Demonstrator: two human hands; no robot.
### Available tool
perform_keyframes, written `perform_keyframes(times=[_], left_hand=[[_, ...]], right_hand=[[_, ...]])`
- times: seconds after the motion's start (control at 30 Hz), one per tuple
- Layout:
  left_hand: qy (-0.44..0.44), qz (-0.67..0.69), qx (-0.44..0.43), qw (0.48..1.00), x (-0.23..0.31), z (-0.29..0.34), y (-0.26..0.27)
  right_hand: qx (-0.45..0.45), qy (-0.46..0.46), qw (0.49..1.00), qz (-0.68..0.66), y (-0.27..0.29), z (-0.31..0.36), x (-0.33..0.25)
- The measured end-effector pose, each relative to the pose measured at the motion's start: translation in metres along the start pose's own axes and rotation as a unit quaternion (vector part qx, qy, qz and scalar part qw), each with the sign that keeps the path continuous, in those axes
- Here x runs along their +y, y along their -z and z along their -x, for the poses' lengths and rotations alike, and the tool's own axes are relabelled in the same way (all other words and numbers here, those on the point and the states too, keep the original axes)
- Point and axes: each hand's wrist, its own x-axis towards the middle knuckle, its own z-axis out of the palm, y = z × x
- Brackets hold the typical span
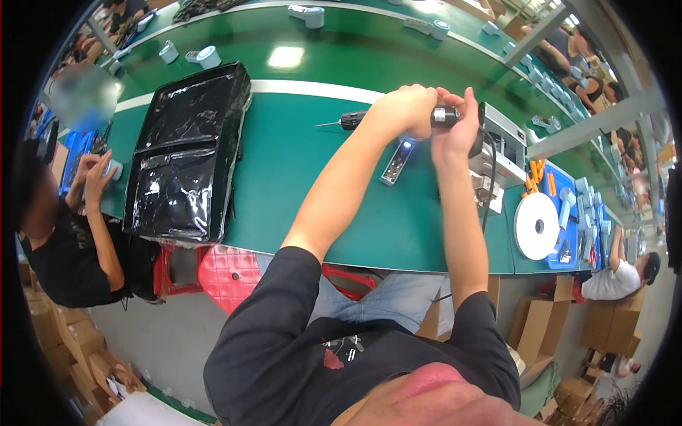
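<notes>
An electric screwdriver [352, 120] lies level above the green bench, its thin bit pointing left. Its black rear end with a pale label [445, 117] rests in my right hand [456, 131], whose fingers curl round it. My left hand [406, 111] is closed beside my right fingers, and its wrist crosses in front of the screwdriver's middle. What the left fingers hold is hidden. Below both hands, a narrow housing with small parts inside [396, 163] lies on the bench, a bright white light glowing at its upper end.
Left of me stands a large bin lined with black plastic [185, 156]. To the right are a grey metal machine [506, 145], a white reel [536, 226] and a blue tray [565, 252] of parts. A co-worker [78, 234] sits left. Pale-blue devices [208, 57] dot the green belt beyond.
</notes>
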Motion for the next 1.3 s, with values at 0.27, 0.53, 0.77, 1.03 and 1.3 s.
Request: perform_keyframes(times=[0.27,0.53,0.77,1.03,1.3], left_hand=[[-0.028,-0.02,-0.001,0.999,0.007,0.002,0.006],[-0.037,-0.009,0.086,0.996,0.005,0.005,0.004],[-0.071,0.007,0.078,0.994,0.01,0.009,0.006],[-0.123,0.036,0.066,0.99,0.008,0.001,-0.002],[-0.162,0.02,0.106,0.981,0.023,0.004,0.001]], right_hand=[[0.024,0.039,0.997,-0.06,0.003,-0.009,0.019],[-0.027,0.16,0.987,-0.011,-0.011,0.003,0.036],[-0.009,0.161,0.985,0.056,-0.002,0.009,0.042],[0.033,0.172,0.98,0.095,0.003,0.011,0.043],[0.018,0.12,0.992,-0.028,-0.009,0.012,0.026]])
